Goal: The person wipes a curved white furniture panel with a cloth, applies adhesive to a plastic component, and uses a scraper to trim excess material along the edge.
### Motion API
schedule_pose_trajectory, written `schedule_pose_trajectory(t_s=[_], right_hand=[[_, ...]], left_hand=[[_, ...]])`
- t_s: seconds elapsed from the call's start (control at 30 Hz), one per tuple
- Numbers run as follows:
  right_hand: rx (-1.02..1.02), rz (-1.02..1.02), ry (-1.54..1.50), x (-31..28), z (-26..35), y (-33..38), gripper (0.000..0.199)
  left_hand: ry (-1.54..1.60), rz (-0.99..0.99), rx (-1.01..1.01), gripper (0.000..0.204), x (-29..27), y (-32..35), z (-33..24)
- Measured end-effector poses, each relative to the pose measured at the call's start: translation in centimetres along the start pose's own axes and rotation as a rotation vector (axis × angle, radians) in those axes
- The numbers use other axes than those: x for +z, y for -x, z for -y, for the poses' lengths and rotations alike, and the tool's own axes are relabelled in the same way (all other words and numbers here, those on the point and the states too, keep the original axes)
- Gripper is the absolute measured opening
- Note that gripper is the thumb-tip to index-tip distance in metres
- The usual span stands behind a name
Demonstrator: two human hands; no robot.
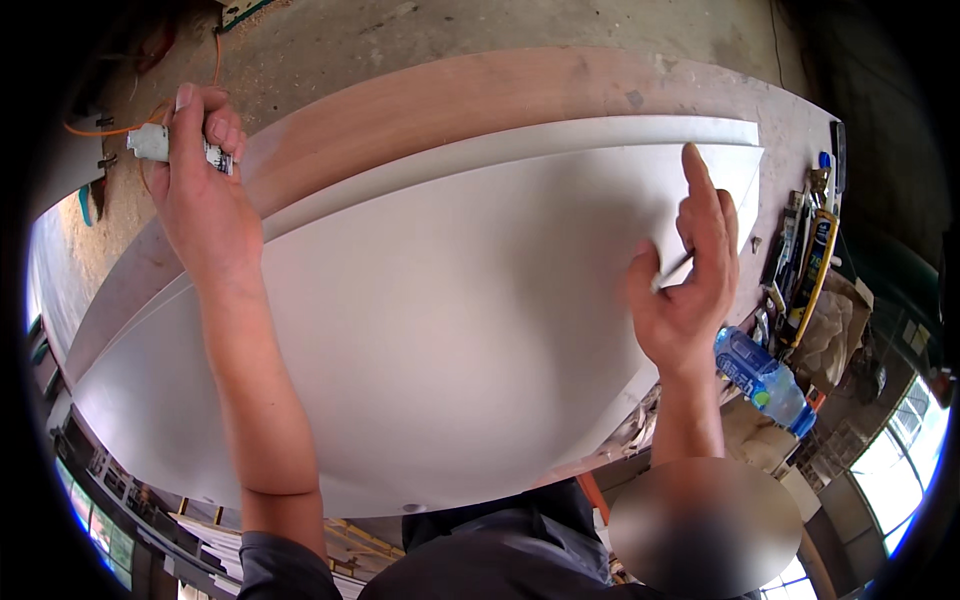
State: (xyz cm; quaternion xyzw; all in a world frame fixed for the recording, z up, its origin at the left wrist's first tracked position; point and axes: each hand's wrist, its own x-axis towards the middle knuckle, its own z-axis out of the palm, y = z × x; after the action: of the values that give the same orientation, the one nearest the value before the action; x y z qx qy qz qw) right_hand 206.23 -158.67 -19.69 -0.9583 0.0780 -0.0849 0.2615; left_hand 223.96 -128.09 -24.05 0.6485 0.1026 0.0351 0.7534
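My left hand (205, 185) is raised over the far left corner of the white panels, fingers closed round a small white bottle (150, 142) with a printed label. Part of the bottle is hidden by the fingers. My right hand (700, 270) hovers over the right end of the upper white panel (430, 300), its index finger stretched toward the far edge. Between thumb and palm it grips a thin, pale-tipped stick-like piece (673, 273), too small to name. A second white panel (600, 133) shows from beneath along the far side.
The panels lie on a pinkish-brown board (500, 85). At the right stand a clear water bottle with a blue label (755, 370), a sealant tube (815, 255) and crumpled brown paper (835, 325). An orange cord (95, 130) runs at the far left.
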Motion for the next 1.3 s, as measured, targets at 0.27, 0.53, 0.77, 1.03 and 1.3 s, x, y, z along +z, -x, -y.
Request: schedule_pose_trajectory(t_s=[0.27, 0.53, 0.77, 1.03, 1.3], right_hand=[[0.043, 0.124, 0.303, 0.9, 0.8, -0.4, 0.073], [0.026, 0.171, 0.378, 2.1, 2.5, -0.2, 0.076], [-0.051, 0.173, 0.247, 4.0, 5.7, -0.2, 0.082], [-0.021, 0.163, 0.348, 3.2, 4.5, -0.2, 0.075], [-0.090, 0.179, 0.259, 3.8, 5.3, -0.2, 0.078]], left_hand=[[0.012, -0.020, -0.013, 0.026, 0.3, 0.1, 0.0], [0.022, -0.003, -0.003, 0.026, 0.3, 0.2, -0.1], [0.032, 0.001, -0.010, 0.026, 0.5, 0.2, -0.2], [0.060, -0.010, -0.006, 0.028, 0.1, 0.2, 0.0], [0.071, 0.000, -0.004, 0.027, 0.5, 0.1, 0.2]])
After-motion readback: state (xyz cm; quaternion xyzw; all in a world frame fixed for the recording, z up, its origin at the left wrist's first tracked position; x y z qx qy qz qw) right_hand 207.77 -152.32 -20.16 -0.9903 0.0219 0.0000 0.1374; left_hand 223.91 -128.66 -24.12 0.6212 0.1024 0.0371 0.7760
